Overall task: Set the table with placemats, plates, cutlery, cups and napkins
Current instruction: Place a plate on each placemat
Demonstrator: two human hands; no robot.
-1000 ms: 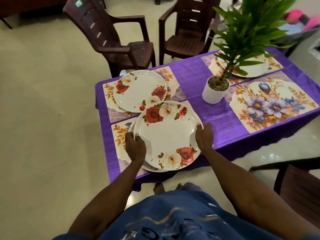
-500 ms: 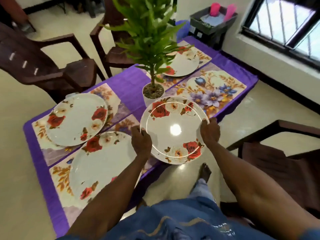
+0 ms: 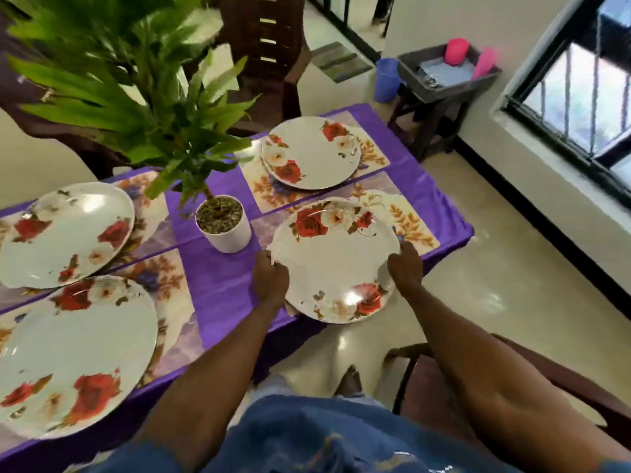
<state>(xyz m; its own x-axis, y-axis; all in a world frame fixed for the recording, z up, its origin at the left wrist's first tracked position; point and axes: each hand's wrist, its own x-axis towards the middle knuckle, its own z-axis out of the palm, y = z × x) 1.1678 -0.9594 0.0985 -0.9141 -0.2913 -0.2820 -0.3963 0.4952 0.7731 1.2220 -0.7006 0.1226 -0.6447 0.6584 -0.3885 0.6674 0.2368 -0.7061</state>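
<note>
1. Both hands carry a round white plate printed with red and cream roses [image 3: 336, 261]. The left hand [image 3: 271, 279] grips its left rim and the right hand [image 3: 404, 268] grips its right rim, fingers curled round the edge. Holding it at opposite sides keeps the wide, shallow plate level as it goes down.

2. The plate sits over the near-right floral placemat [image 3: 406, 216], low above it or just touching; which, I cannot tell. Its near edge overhangs the front of the counter, draped in a shiny purple cloth [image 3: 222, 285], so it likely needs a push inward to centre it on the mat.

3. Three matching rose plates already lie on their mats: one at the far right [image 3: 310, 153], one at the far left [image 3: 65, 233], and one at the near left [image 3: 73, 356]. This looks like the last plate of four.

4. A leafy green plant in a white pot [image 3: 223, 223] stands mid-counter as a centrepiece, just beside the left hand, so that wrist should stay clear of the pot.

5. A grey tray on a dark stool [image 3: 447, 75] by the window holds pink cups [image 3: 456, 51]; a blue cup [image 3: 387, 80] stands beside it. These are probably the next supplies.
</note>
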